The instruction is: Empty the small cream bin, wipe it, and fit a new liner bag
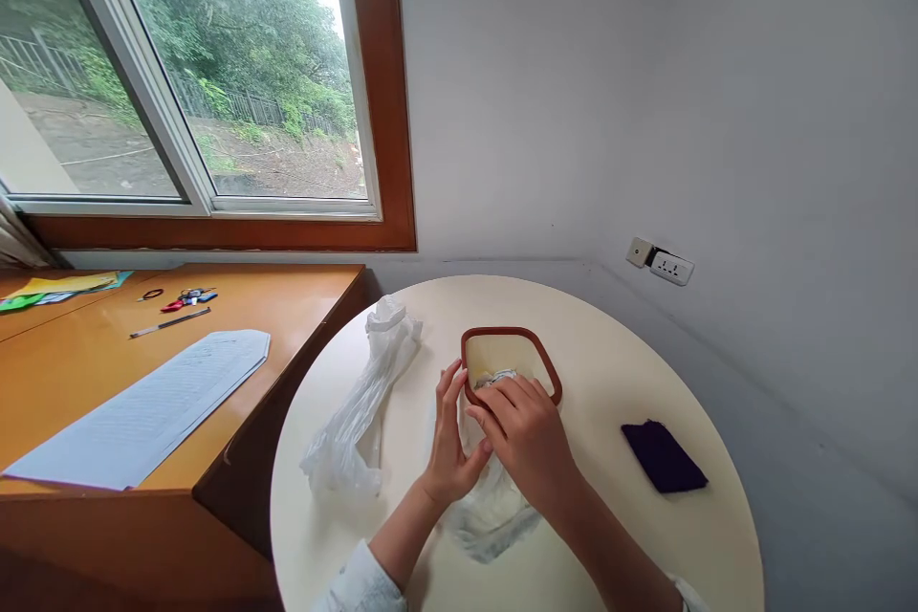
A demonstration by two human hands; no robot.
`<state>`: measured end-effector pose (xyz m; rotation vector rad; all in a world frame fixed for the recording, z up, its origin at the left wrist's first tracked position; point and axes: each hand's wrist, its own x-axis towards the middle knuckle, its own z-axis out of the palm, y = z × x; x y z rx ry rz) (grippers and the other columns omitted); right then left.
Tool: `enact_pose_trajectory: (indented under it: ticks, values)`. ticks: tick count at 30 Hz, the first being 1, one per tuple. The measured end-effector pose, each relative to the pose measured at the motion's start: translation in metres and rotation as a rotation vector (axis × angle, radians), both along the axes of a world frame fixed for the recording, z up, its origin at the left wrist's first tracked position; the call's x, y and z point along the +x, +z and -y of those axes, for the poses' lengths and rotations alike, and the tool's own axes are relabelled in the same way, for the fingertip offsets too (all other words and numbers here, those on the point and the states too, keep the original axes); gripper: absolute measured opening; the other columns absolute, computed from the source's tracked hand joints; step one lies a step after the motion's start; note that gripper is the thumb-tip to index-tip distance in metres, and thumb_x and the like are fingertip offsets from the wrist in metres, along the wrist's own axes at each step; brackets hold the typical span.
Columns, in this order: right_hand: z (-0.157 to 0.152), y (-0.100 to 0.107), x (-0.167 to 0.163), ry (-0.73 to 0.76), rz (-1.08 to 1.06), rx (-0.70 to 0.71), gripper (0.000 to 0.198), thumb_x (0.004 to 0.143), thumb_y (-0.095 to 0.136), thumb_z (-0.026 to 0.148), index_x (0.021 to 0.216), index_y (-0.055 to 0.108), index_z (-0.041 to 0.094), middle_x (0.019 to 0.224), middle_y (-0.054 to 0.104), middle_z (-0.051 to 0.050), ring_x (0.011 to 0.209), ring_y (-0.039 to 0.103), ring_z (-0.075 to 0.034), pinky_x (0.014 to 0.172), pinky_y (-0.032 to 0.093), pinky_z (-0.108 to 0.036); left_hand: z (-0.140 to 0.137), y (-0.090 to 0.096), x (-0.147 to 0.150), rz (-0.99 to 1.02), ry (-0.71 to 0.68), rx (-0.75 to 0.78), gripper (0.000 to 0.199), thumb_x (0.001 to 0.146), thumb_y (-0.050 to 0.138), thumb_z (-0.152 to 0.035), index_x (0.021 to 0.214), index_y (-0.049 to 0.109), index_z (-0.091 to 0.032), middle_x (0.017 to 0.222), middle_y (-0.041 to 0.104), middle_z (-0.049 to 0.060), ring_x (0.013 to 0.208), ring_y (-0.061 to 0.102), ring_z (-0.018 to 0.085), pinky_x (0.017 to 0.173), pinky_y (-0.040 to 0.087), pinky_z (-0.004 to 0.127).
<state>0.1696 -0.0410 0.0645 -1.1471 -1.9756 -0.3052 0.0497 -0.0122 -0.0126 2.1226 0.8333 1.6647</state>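
Note:
A small cream bin with a brown rim stands on the round table. Along its left front corner, my left hand is open, fingers stretched up against the rim and thumb apart. My right hand reaches over the front rim, its fingers curled down into the bin on part of a clear plastic bag. That bag spreads on the table in front of the bin, partly under my hands. Some crinkled whitish material shows inside the bin; my right fingertips are hidden there.
A second, crumpled white plastic bag lies on the left of the round table. A folded dark purple cloth lies on the right. The wooden desk holds paper sheets, a pen and keys.

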Motion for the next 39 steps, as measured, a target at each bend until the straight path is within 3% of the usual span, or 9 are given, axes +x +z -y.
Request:
enact_pose_trajectory:
  ticks: [10,18,26,33,39]
  values:
    - [0.001,0.003,0.006,0.076,-0.103,-0.147,0.011,0.085,0.051,0.023,0.083,0.061,0.019,0.077,0.063,-0.003,0.074,0.055,-0.017,0.070,0.040,-0.031,-0.001,0.002,0.000,-0.036,0.008,0.001,0.061,0.084,0.043,-0.040,0.137,0.022,-0.018,0.143,0.023,0.015,0.133,0.017,0.032,0.107,0.010,0.057]
    - [-0.016,0.017,0.038,0.100,-0.282,-0.183,0.024,0.089,0.040,0.026,0.099,0.061,0.020,0.101,0.063,-0.007,0.098,0.056,-0.020,0.087,0.042,-0.037,0.001,0.004,-0.001,-0.043,0.001,-0.033,0.060,0.082,0.045,-0.035,0.136,0.023,-0.018,0.144,0.022,0.014,0.134,0.017,0.031,0.108,0.010,0.056]
    - [-0.068,-0.006,0.081,0.080,-0.527,-0.573,0.043,0.088,0.037,0.044,0.116,0.058,0.020,0.129,0.051,-0.006,0.123,0.042,-0.020,0.106,0.030,-0.040,0.003,0.005,0.000,-0.049,-0.011,-0.061,0.058,0.083,0.046,-0.032,0.135,0.023,-0.020,0.144,0.022,0.014,0.134,0.016,0.030,0.107,0.013,0.056]
    - [-0.067,-0.006,0.080,0.055,-0.432,-0.636,0.045,0.089,0.035,0.044,0.121,0.054,0.020,0.132,0.048,-0.005,0.125,0.039,-0.019,0.106,0.028,-0.040,0.003,0.005,0.001,-0.036,-0.006,-0.102,0.052,0.083,0.046,-0.031,0.130,0.027,-0.020,0.143,0.022,0.015,0.134,0.017,0.030,0.105,0.018,0.055]
    - [-0.062,0.002,0.076,-0.043,-0.242,-0.632,0.044,0.091,0.028,0.040,0.123,0.052,0.021,0.132,0.048,-0.005,0.126,0.037,-0.019,0.108,0.018,-0.045,-0.001,0.009,0.001,-0.044,0.036,-0.053,0.038,0.084,0.045,-0.028,0.120,0.035,-0.021,0.142,0.028,0.014,0.133,0.021,0.027,0.107,0.013,0.055]
